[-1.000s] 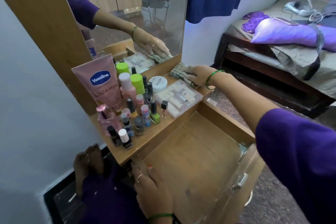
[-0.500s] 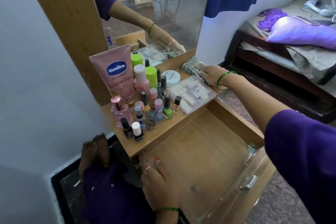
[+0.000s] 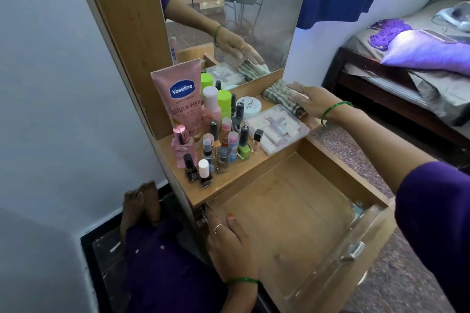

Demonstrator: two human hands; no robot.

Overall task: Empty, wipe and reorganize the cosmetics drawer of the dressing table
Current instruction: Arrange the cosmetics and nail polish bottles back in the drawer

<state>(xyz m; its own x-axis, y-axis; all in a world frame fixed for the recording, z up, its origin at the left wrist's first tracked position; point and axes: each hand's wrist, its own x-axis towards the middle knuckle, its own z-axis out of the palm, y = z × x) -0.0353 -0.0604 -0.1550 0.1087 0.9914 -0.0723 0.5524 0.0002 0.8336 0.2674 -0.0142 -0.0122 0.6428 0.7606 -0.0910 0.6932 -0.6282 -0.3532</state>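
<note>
With the drawer (image 3: 292, 213) pulled out bare below the counter (image 3: 223, 185) where the cosmetics (image 3: 216, 140) stand, we judge wiping comes next: our right hand (image 3: 314, 103) lies flat-fingered on the cloth (image 3: 277, 94) behind the clear case (image 3: 277, 128), needing a firm grip, while our left hand (image 3: 231, 244) rests straight-fingered on the drawer's side.

Your drawer (image 3: 292, 211), lower centre of the frame: matt, light wood-grain board, its floor smooth with faint scuffs; a small bright metal handle (image 3: 352, 251) shines on its front at lower right. Your tabletop (image 3: 229, 180), mid-frame: the same matt wood-look finish. Your cloth (image 3: 276, 94), right of centre: soft woven fabric, striped, crumpled. Your lotion tube (image 3: 179, 99), centre left: glossy pink plastic. Your clear box (image 3: 278, 128): transparent, shiny plastic. Your nail polish bottles (image 3: 221, 150): glossy glass-like bodies, smooth plastic caps. Your mirror (image 3: 244, 12), upper centre: reflective glass, slightly hazy.
</note>
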